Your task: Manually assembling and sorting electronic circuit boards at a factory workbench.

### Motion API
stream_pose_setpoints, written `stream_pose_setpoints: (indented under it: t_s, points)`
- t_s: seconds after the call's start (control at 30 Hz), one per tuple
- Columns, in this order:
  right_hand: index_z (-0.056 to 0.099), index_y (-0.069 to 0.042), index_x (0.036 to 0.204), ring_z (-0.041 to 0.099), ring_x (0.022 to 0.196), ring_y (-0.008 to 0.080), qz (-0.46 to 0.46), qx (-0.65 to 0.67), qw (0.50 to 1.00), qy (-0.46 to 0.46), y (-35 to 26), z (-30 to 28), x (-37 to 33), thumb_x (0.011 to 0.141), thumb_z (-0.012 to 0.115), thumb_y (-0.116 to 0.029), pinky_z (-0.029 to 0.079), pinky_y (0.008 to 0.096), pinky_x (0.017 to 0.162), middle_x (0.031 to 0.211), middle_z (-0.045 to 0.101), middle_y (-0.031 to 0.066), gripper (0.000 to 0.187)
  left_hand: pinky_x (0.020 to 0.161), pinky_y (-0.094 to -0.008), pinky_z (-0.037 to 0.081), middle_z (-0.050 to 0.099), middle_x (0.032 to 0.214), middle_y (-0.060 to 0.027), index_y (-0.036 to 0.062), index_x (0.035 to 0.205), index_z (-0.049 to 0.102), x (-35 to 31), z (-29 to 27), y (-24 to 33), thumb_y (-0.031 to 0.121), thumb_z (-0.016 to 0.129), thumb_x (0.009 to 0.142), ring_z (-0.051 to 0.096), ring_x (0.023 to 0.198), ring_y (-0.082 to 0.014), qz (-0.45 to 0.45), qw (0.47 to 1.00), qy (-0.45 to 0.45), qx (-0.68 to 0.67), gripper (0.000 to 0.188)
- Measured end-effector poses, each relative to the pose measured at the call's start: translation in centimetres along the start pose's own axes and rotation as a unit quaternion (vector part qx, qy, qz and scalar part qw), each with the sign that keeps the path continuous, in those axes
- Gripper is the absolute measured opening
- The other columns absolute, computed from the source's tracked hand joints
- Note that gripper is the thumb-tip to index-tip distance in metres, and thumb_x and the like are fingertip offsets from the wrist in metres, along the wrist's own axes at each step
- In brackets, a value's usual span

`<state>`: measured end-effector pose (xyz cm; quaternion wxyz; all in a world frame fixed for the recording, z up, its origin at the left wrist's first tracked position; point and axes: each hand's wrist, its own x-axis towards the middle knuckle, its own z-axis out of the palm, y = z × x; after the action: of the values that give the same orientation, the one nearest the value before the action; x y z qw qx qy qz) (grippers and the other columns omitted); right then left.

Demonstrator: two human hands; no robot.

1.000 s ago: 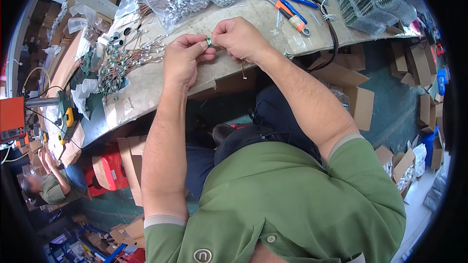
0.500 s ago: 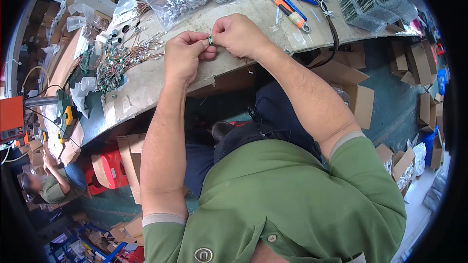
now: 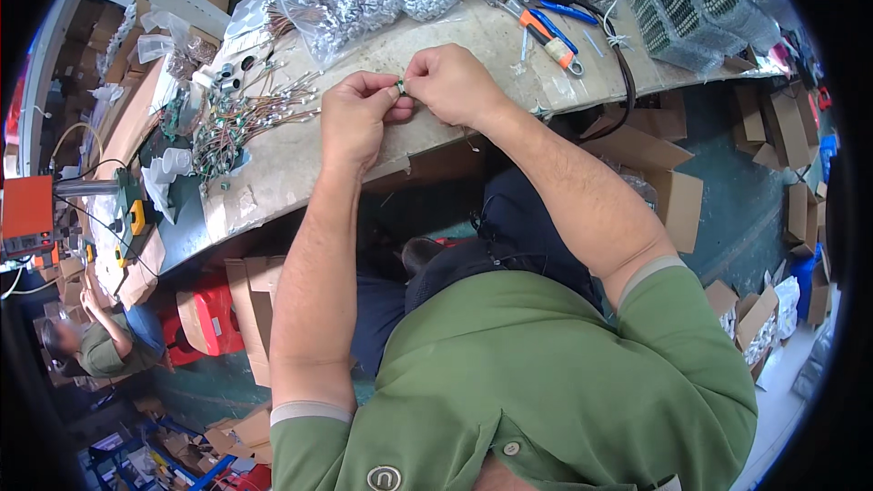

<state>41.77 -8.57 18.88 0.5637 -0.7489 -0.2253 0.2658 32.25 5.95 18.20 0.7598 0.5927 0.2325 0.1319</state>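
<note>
Over the front edge of the workbench, my left hand (image 3: 353,127) and my right hand (image 3: 455,86) meet fingertip to fingertip. Both are closed in a pinch on a small green circuit board (image 3: 400,88), mostly covered by the fingers. A thin wire end (image 3: 474,148) shows below my right hand. To the left of my hands spreads a pile of wired green boards (image 3: 223,132), brown leads with pale ends fanning toward me.
Behind my hands lie a clear bag of silvery parts (image 3: 341,23), orange-handled pliers (image 3: 550,44) and a black cable (image 3: 627,82). Stacked clear trays (image 3: 682,9) stand at the far right. Cardboard boxes (image 3: 677,205) sit below the bench; another person (image 3: 105,341) is at lower left.
The whole view has shifted slightly, with the bench lower and more to the right. Both hands still pinch the small board; less of the wire below my right hand shows.
</note>
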Motion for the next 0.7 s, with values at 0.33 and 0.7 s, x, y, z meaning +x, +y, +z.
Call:
stream_pose_setpoints:
  t_s: [0.33, 0.7]
  points:
    - [0.073, -0.002, 0.085, 0.06, 0.072, 0.0239, -0.337, -0.108, 0.898, 0.261, 1.4, 2.1, -0.7, 0.083, 0.071, -0.006, 0.05, 0.034, 0.067, 0.078, 0.064, 0.0081, 0.006, 0.067, -0.0265, 0.063, 0.07, 0.091, -0.0149, -0.0061, 0.101, 0.066, -0.1, 0.2, -0.2, -0.007, 0.062, 0.095, 0.072, 0.073, -0.0201, 0.036, 0.994, 0.06, -0.089, 0.007]
    - [0.074, 0.002, 0.083, 0.062, 0.073, 0.0277, -0.249, -0.094, 0.943, 0.197, 0.4, 4.6, -0.3, 0.084, 0.073, -0.009, 0.052, 0.0368, 0.068, 0.08, 0.066, 0.0112, 0.01, 0.071, -0.0293, 0.062, 0.071, 0.09, -0.0146, -0.0047, 0.102, 0.069, -0.2, -0.4, -1.6, -0.001, 0.066, 0.094, 0.07, 0.076, -0.0203, 0.079, 0.983, 0.048, -0.161, 0.01]
